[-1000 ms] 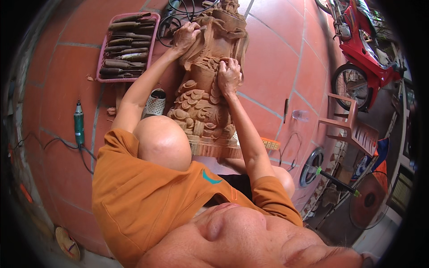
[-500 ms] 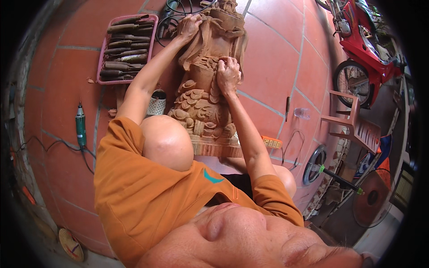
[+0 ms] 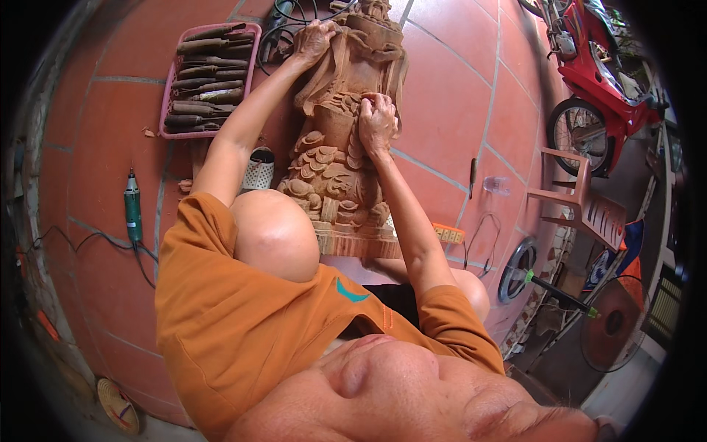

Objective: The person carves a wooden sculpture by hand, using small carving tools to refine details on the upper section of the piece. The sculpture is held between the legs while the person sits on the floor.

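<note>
A carved brown wooden statue [image 3: 335,132] stretches away from my knees, its robe folds and stacked coin shapes facing me. My left hand [image 3: 314,42] rests at its upper left side, fingers curled over the edge of the carved sleeve. Lower down, on the right of the statue's middle, my right hand [image 3: 378,124] is closed with bent fingers pressed to the wood. Whatever its fingertips hold, if anything, is hidden. The statue's base [image 3: 353,243] lies between my knees.
Left of the statue sits a pink basket [image 3: 163,110] of chisels, near a perforated white container [image 3: 257,173]. A green rotary tool [image 3: 132,206] stands farther left. To the right are a loose chisel [image 3: 473,177], orange power strip [image 3: 448,233], fan [image 3: 519,270], plastic chair [image 3: 582,188] and red motorbike [image 3: 615,96].
My left hand has shifted very slightly up and to the right along the statue's edge. My right hand stays in nearly the same place.
</note>
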The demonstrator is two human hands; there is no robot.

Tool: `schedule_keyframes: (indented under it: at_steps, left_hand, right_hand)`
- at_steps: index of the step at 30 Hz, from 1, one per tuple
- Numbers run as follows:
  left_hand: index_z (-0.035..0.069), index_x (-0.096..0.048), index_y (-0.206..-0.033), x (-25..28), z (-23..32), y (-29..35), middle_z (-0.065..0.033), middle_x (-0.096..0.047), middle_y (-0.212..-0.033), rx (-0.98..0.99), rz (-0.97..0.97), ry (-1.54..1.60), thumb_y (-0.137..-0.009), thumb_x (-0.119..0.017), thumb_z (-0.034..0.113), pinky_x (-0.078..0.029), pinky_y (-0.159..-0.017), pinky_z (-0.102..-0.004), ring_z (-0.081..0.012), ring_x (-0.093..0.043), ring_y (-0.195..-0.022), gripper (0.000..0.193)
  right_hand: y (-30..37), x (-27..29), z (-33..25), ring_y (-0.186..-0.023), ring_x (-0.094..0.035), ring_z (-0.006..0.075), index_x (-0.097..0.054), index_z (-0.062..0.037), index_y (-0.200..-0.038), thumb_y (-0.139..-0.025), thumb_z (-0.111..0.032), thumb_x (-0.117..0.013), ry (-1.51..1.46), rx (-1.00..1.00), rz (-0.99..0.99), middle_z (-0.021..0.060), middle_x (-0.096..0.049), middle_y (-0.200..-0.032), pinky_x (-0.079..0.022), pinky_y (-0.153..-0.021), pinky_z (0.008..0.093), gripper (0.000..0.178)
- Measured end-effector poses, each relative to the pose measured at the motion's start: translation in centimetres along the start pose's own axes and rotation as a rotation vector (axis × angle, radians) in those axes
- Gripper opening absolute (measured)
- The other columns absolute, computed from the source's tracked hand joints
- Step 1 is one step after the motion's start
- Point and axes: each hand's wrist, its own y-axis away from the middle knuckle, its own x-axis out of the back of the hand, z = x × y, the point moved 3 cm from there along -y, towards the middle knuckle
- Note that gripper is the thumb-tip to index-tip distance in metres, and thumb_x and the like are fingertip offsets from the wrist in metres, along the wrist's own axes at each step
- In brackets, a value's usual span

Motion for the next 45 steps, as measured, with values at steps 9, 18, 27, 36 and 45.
schedule_keyframes:
  at_steps: [9, 18, 27, 36, 45]
  left_hand:
    - [0.013, -0.067, -0.093, 1.1, 1.2, 3.6, -0.0133, -0.064, -0.089, -0.027, -0.054, 0.075, -0.089, -0.066, 0.027, -0.052, -0.069, -0.0454, -0.0348, -0.065, -0.083, 0.014]
    - [0.009, -0.067, -0.096, -0.2, -0.6, 0.7, -0.0146, -0.066, -0.088, -0.045, -0.008, 0.024, -0.089, -0.065, 0.023, -0.052, -0.073, -0.0446, -0.0344, -0.066, -0.084, 0.016]
    - [0.010, -0.070, -0.093, 4.1, 4.2, 6.5, -0.0117, -0.064, -0.086, -0.034, -0.204, 0.170, -0.088, -0.068, 0.021, -0.050, -0.070, -0.0393, -0.0302, -0.064, -0.080, 0.012]
    - [0.011, -0.069, -0.094, 2.2, 1.5, 3.9, -0.0115, -0.065, -0.086, -0.085, -0.091, 0.149, -0.088, -0.068, 0.022, -0.050, -0.072, -0.0402, -0.0302, -0.064, -0.082, 0.013]
    - [0.009, -0.072, -0.100, 3.3, 1.3, 6.2, -0.0124, -0.068, -0.085, 0.008, -0.179, 0.367, -0.086, -0.069, 0.020, -0.050, -0.071, -0.0368, -0.0245, -0.066, -0.079, 0.018]
  right_hand:
    - [0.3, 0.4, 0.2, -0.106, -0.058, 0.0289, -0.069, -0.0103, -0.098, -0.090, -0.025, -0.052, 0.009, -0.020, 0.007, 0.0088, -0.064, -0.108, -0.043, -0.090, 0.0453, 0.024]
    - [-0.1, -0.1, -0.4, -0.106, -0.058, 0.0284, -0.069, -0.0110, -0.098, -0.090, -0.025, -0.053, 0.011, 0.000, -0.004, 0.0081, -0.063, -0.108, -0.043, -0.090, 0.0451, 0.023]
    - [0.2, 0.1, 0.5, -0.105, -0.058, 0.0284, -0.069, -0.0115, -0.097, -0.090, -0.026, -0.053, 0.011, -0.008, 0.023, 0.0082, -0.064, -0.106, -0.043, -0.090, 0.0448, 0.023]
    - [0.0, 0.1, 0.0, -0.104, -0.058, 0.0294, -0.069, -0.0111, -0.097, -0.090, -0.026, -0.053, -0.004, 0.005, 0.021, 0.0095, -0.064, -0.105, -0.044, -0.089, 0.0453, 0.022]
    - [0.1, 0.1, -0.3, -0.104, -0.059, 0.0293, -0.069, -0.0110, -0.097, -0.089, -0.025, -0.053, 0.025, 0.007, 0.032, 0.0091, -0.064, -0.106, -0.044, -0.089, 0.0450, 0.022]
